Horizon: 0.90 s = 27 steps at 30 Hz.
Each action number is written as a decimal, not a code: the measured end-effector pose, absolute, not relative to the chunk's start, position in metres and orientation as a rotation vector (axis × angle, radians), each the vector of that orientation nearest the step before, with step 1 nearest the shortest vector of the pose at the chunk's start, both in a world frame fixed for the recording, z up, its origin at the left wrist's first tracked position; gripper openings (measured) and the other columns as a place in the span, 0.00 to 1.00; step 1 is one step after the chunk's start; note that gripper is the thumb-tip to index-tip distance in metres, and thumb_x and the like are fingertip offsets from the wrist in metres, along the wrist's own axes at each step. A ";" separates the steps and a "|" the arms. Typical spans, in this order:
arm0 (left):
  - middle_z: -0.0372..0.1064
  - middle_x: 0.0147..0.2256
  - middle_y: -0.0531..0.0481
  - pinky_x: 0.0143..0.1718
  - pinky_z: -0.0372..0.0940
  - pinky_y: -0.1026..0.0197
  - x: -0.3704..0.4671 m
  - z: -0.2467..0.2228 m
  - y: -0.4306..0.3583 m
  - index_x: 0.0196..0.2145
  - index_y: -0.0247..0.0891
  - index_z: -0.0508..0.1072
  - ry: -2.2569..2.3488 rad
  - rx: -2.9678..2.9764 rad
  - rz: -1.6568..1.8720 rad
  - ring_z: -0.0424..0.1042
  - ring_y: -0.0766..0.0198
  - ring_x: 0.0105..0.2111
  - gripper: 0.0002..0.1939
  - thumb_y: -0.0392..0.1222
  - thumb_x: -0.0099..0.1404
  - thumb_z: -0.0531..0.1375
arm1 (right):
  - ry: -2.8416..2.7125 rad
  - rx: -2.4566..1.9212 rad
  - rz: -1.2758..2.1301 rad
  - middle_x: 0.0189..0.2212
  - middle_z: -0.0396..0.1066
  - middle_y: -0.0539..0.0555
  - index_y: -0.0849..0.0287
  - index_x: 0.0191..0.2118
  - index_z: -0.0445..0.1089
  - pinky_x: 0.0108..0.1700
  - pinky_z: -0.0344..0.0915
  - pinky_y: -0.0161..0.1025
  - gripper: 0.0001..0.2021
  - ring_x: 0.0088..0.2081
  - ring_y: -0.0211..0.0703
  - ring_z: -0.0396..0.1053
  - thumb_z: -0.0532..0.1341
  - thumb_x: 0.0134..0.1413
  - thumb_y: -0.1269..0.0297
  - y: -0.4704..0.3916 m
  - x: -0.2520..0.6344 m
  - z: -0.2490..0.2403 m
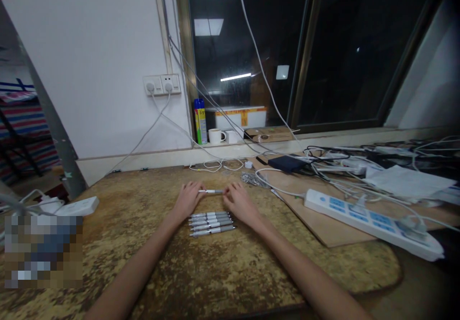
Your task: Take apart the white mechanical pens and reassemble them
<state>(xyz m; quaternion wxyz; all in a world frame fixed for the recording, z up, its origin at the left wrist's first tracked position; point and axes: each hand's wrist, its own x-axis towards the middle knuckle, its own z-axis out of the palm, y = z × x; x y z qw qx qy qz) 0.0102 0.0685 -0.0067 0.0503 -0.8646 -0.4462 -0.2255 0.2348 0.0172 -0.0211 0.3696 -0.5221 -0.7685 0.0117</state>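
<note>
A white and grey pen (212, 191) lies crosswise between my two hands, just above the worn tabletop (172, 272). Its left end is pinched in the fingers of my left hand (190, 199). At its grey right end, the closed fingers of my right hand (239, 200) grip it. Nearer to me, several similar pens (212, 224) lie side by side in a row on the table, roughly parallel to the held one. My fingers cover both tips of the held pen.
Right of my hands, a white power strip (370, 224) rests across a brown board (323, 229). Tangled cables and a dark blue box (286, 164) lie behind it. A small clear packet (253, 179) sits beyond my right hand. A mug (215, 136) and spray can (200, 121) stand on the sill.
</note>
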 end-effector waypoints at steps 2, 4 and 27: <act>0.72 0.45 0.45 0.51 0.57 0.52 0.008 -0.004 0.056 0.46 0.41 0.70 -1.305 -2.650 -0.724 0.65 0.54 0.48 0.11 0.45 0.75 0.51 | -1.951 -1.345 -0.103 0.47 0.69 0.60 0.59 0.46 0.68 0.55 0.58 0.45 0.09 0.52 0.52 0.62 0.58 0.60 0.69 0.016 0.236 -0.021; 0.71 0.45 0.45 0.50 0.58 0.54 0.007 -0.002 0.044 0.45 0.40 0.70 -1.217 -2.675 -0.754 0.65 0.55 0.47 0.12 0.46 0.75 0.49 | -2.006 -1.343 -0.145 0.48 0.68 0.61 0.59 0.50 0.67 0.56 0.58 0.46 0.12 0.53 0.54 0.61 0.59 0.60 0.68 0.014 0.236 -0.021; 0.75 0.46 0.41 0.51 0.62 0.53 0.011 0.002 0.010 0.47 0.38 0.72 -1.239 -2.645 -0.669 0.71 0.54 0.48 0.15 0.30 0.69 0.50 | -2.290 -1.498 -0.058 0.37 0.76 0.62 0.61 0.42 0.72 0.40 0.56 0.39 0.12 0.41 0.50 0.71 0.52 0.63 0.75 0.000 0.226 -0.023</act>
